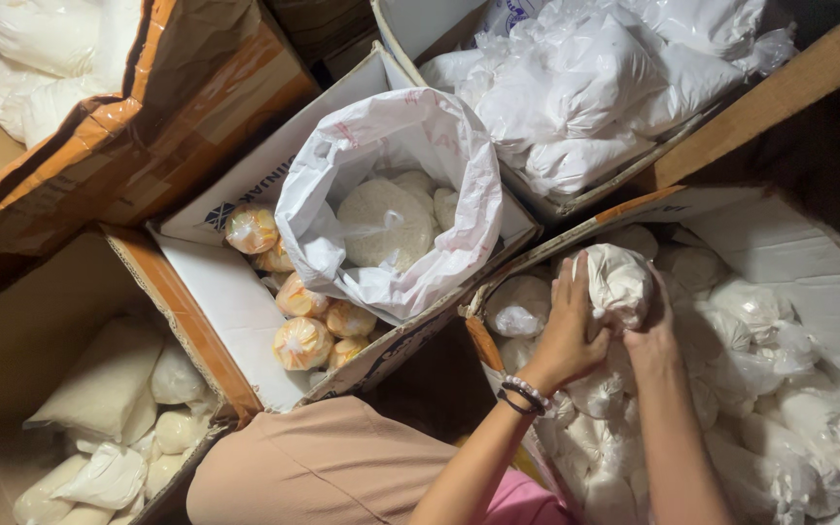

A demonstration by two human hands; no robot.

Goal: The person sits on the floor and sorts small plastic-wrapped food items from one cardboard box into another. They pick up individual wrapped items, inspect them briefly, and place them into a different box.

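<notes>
Here, my left hand point(566, 331) and right hand point(651, 335) both clamp white tied plastic bag point(619, 282), fingers curled round it, above cardboard box point(809, 282) packed with similar bags. Right fingertips hidden behind bag. Box cut off at frame edge. Bead bracelets point(522, 394) on left wrist. Big white sack point(391, 194) stands open in neighbouring box.

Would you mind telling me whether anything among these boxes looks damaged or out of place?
The brown taped carton at upper left sags, its wall crumpled and leaning. Nothing looks spilled. Both hands, left hand and right hand, grip an intact white bag.
</notes>
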